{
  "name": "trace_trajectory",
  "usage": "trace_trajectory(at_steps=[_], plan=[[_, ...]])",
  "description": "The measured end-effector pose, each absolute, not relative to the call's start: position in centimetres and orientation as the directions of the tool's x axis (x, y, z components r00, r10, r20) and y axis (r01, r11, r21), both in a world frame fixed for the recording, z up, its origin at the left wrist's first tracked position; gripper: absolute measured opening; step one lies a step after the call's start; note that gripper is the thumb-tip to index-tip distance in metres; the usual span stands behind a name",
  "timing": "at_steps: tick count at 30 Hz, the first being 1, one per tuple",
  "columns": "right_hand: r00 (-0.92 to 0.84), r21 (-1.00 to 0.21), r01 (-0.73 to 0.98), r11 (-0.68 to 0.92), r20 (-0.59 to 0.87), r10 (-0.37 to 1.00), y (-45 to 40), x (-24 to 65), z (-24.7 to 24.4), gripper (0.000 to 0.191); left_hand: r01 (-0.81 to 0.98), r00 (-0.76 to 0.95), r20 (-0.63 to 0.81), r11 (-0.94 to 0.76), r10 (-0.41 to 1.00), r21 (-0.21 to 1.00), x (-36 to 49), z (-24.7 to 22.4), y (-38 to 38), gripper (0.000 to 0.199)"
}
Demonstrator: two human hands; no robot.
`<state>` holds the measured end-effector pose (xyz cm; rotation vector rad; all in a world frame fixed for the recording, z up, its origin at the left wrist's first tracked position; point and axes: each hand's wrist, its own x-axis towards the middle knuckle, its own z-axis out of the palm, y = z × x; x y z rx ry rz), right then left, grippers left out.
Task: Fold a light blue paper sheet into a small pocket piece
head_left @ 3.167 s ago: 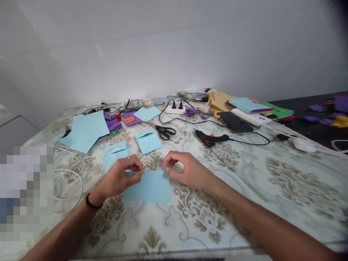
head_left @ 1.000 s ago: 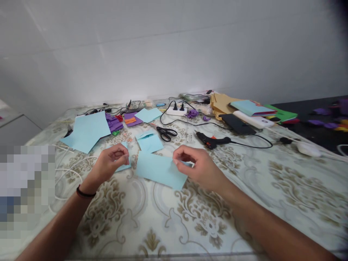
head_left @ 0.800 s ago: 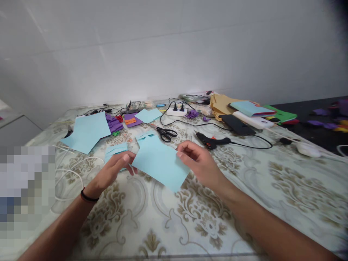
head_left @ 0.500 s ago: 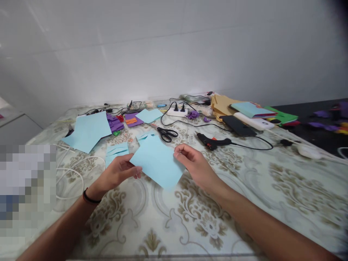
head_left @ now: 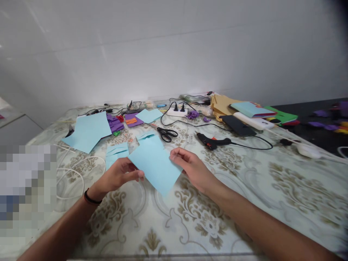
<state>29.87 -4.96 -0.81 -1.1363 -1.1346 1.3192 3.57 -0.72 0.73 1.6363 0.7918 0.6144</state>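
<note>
Gripping sheet (head_left: 154, 163) at left edge with left hand (head_left: 119, 175), at right edge with right hand (head_left: 193, 167), with both hands' fingers clamped on it, near scissors (head_left: 160, 130).

Folded paper (head_left: 146, 136) part-hidden behind the blue sheet (head_left: 156, 166), yellow scraps (head_left: 342, 129) blurry at the right edge

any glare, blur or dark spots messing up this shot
Head view: faint pale glare streaks on the wall at upper left; head view: dark shading in the top right corner; head view: a pixelated block hides the lower left; head view: purple scraps at far right look soft, while the blue sheet looks fairly evenly lit.
</note>
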Motion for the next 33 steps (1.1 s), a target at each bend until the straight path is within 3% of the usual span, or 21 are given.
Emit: trace_trajectory(at_steps=[4, 7, 16, 28, 33], plan=[[-0.068, -0.993, -0.122, -0.009, -0.001, 0.998, -5.04, 29.7, -0.93, 0.028, 0.188, 0.636, -0.012, -0.14, 0.771, 0.972, 3.68, 1.06, -0.69, 0.036], [-0.104, -0.991, -0.133, 0.009, 0.023, 0.994, -5.08, 29.53, -1.0, 0.036, 0.193, 0.639, -0.009, -0.149, 0.769, 0.97, 3.58, 1.26, -0.84, 0.042], [-0.085, -1.0, 0.021, 0.012, 0.011, 0.996, -5.17, 29.74, -1.56, 0.026, 0.117, 0.677, 0.017, -0.131, 0.735, 0.984, 3.36, 0.55, -1.27, 0.025], [-0.189, -0.999, 0.038, 0.037, 0.03, 0.982, -5.43, 29.57, -1.61, 0.023, 0.109, 0.694, -0.004, -0.099, 0.72, 0.989, 3.62, 0.61, -1.38, 0.025], [-0.237, -0.986, 0.136, 0.093, 0.058, 0.97, -5.78, 29.52, -1.61, 0.027, 0.168, 0.701, -0.013, -0.148, 0.713, 0.975, 3.49, 0.79, -1.48, 0.022]])
